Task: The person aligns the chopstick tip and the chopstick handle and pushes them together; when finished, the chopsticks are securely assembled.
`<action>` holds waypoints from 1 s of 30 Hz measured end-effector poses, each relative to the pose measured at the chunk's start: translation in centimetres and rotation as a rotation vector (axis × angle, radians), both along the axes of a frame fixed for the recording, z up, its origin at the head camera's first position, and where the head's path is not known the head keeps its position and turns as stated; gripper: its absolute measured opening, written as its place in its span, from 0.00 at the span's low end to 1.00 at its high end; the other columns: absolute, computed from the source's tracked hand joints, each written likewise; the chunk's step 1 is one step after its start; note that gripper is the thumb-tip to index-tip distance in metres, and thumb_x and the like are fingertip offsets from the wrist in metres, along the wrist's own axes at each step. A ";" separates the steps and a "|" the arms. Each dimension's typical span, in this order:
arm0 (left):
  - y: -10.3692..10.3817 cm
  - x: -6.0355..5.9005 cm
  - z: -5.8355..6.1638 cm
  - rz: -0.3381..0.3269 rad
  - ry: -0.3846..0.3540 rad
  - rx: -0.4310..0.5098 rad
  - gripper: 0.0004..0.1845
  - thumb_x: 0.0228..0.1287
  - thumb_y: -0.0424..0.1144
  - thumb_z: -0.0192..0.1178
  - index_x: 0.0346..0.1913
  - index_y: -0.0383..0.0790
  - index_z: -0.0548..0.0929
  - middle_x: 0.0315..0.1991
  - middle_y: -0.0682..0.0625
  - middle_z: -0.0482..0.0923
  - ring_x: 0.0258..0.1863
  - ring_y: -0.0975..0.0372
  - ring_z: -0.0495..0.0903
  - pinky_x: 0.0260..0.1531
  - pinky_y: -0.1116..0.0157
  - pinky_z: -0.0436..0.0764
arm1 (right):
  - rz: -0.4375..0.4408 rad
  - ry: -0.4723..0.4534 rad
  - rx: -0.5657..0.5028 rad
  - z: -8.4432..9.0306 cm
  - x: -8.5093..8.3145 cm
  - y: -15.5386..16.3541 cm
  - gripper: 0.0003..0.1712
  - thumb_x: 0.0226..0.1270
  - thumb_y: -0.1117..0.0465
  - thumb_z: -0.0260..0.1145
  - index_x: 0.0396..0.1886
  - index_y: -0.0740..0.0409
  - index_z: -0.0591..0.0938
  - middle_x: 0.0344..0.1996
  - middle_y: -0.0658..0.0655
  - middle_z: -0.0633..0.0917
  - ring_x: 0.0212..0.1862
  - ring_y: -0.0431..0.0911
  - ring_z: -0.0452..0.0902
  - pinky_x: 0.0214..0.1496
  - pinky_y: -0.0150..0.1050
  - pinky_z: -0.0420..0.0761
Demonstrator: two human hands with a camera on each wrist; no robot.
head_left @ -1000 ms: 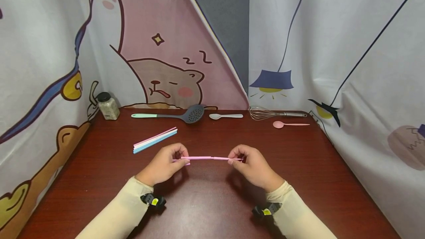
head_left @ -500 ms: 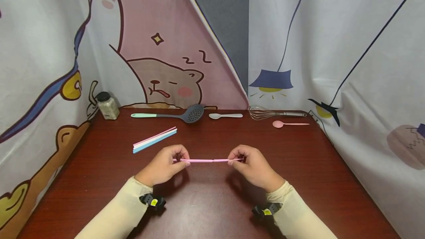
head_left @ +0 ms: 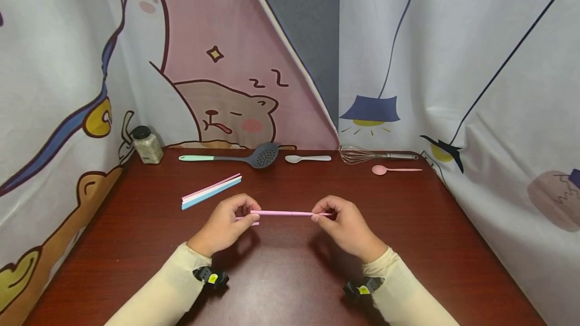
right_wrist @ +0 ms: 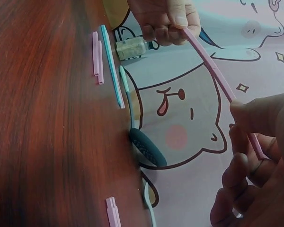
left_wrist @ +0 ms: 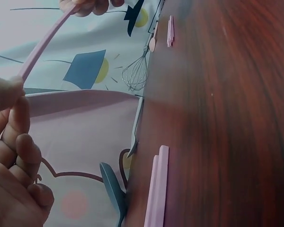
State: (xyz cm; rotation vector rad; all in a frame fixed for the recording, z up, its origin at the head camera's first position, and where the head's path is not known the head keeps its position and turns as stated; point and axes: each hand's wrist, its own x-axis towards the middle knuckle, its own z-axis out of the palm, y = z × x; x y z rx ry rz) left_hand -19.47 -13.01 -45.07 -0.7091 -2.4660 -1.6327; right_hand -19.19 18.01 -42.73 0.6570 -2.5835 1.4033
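Left hand and right hand: fingers pinch one pink stick (seam looks closed). Blue sticks lie untouched.

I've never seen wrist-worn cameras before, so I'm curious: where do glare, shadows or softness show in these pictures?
Head view: pale glare on the near part of the table, soft-edged shadows on it by the left hand and right hand; left wrist view: hazy, washed-out colours; right wrist view: dim, with the jar too soft to show fine detail.
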 end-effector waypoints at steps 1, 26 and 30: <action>0.0 0.0 0.0 0.010 0.005 0.003 0.06 0.68 0.28 0.69 0.42 0.41 0.85 0.34 0.54 0.80 0.34 0.63 0.77 0.35 0.67 0.79 | -0.003 -0.006 -0.003 0.0 -0.1 0.1 0.07 0.65 0.70 0.76 0.35 0.56 0.87 0.27 0.48 0.83 0.31 0.39 0.75 0.33 0.32 0.76; -0.1 -0.2 0.0 0.044 0.039 0.074 0.02 0.69 0.27 0.67 0.40 0.35 0.85 0.39 0.43 0.86 0.39 0.65 0.81 0.42 0.63 0.81 | 0.001 0.059 -0.114 -0.8 -0.6 0.4 0.08 0.66 0.72 0.74 0.35 0.55 0.89 0.30 0.51 0.84 0.32 0.40 0.85 0.30 0.34 0.81; -0.6 -0.7 -0.5 0.053 0.066 0.078 0.03 0.69 0.26 0.67 0.40 0.35 0.85 0.40 0.42 0.86 0.40 0.65 0.80 0.43 0.65 0.80 | -0.025 0.054 -0.115 -1.0 -1.0 0.4 0.04 0.67 0.70 0.74 0.38 0.58 0.90 0.29 0.51 0.83 0.32 0.41 0.81 0.31 0.33 0.80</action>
